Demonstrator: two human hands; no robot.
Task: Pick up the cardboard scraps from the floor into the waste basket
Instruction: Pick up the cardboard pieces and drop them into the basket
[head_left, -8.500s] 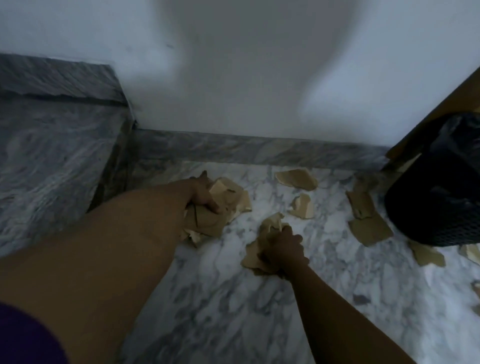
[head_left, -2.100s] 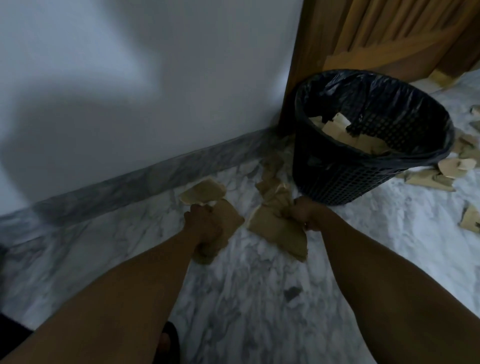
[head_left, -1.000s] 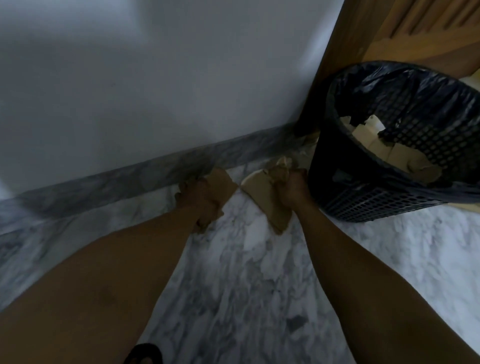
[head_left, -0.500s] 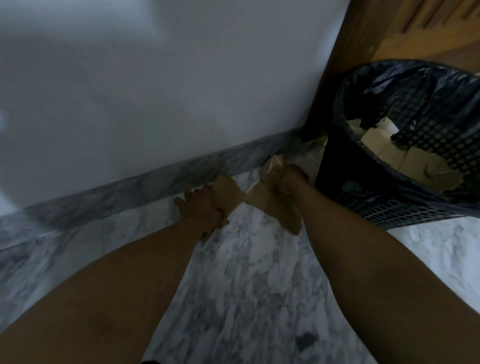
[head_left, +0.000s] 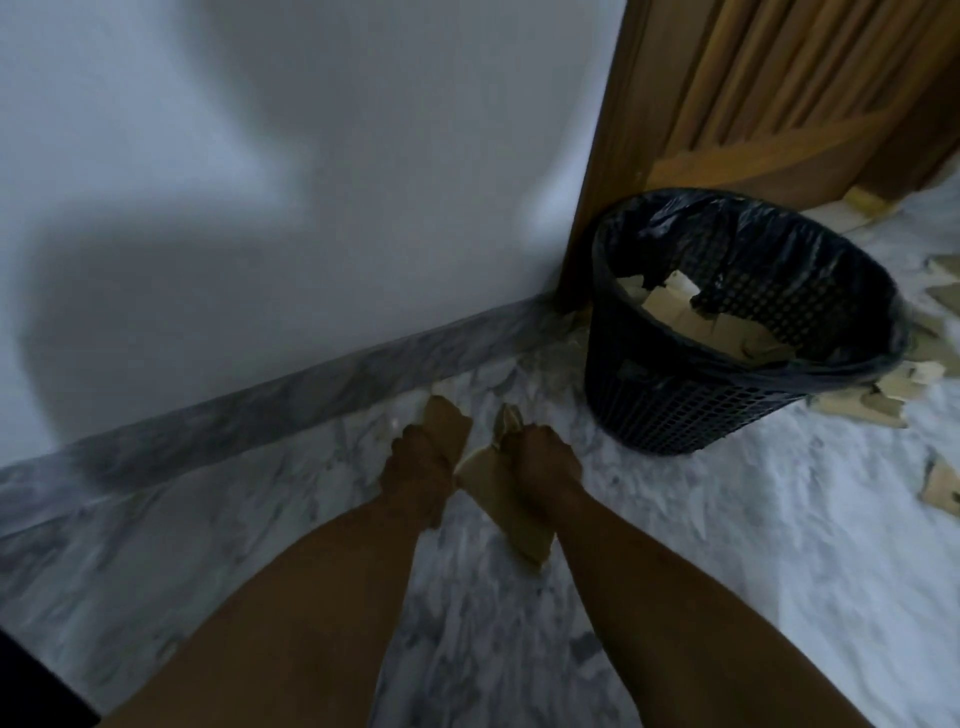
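My left hand (head_left: 415, 475) is closed around a brown cardboard scrap (head_left: 447, 423) that sticks out past its knuckles. My right hand (head_left: 545, 460) grips a bunch of cardboard scraps (head_left: 501, 499), one large piece hanging below the fist. Both hands are side by side above the marble floor, left of and lower in the view than the black mesh waste basket (head_left: 675, 410). The basket has a black liner and holds several tan scraps (head_left: 701, 322). More scraps (head_left: 883, 395) lie on the floor to the basket's right.
A white wall with a grey marble skirting (head_left: 260, 410) runs behind my hands. A wooden door frame (head_left: 608, 156) and door stand behind the basket. Loose scraps lie by the skirting (head_left: 561, 358) next to the basket and at the right edge (head_left: 940, 483).
Both hands, each holding scraps, have pulled back from the skirting and away from the basket. The view has lifted, and the whole basket rim now shows.
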